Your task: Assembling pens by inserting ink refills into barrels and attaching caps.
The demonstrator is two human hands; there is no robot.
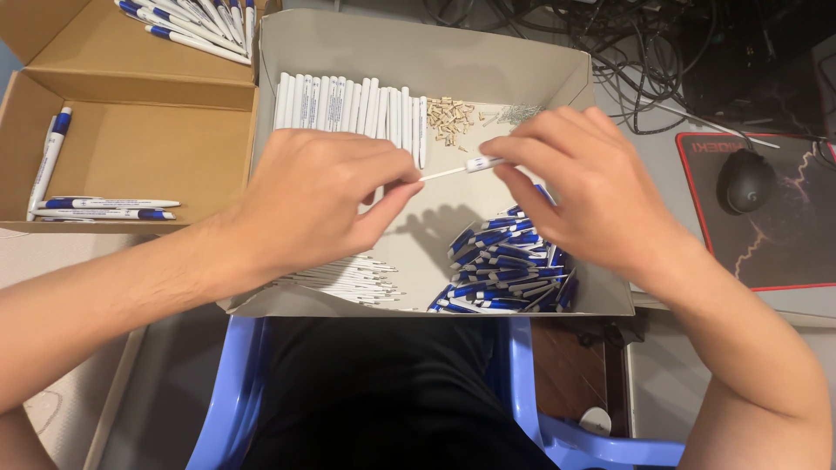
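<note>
My left hand (pixel 318 196) and my right hand (pixel 579 187) meet over a shallow grey cardboard tray (pixel 557 83). Between their fingertips is a thin white pen refill (pixel 440 172), pinched at its left end by my left hand. My right hand pinches a small white piece (pixel 482 164) on the refill's right end. In the tray lie a row of white pen barrels (pixel 348 104), a heap of blue and white pen caps (pixel 509 270), a bundle of white refills (pixel 353 283), small tan parts (pixel 450 120) and small metal springs (pixel 518 113).
A brown cardboard box (pixel 148 130) at the left holds several finished blue and white pens (pixel 104 207). At the right a black mouse (pixel 744 181) rests on a dark mouse pad (pixel 784 226). Cables (pixel 610 35) lie at the back. A blue plastic chair (pixel 522 409) is under me.
</note>
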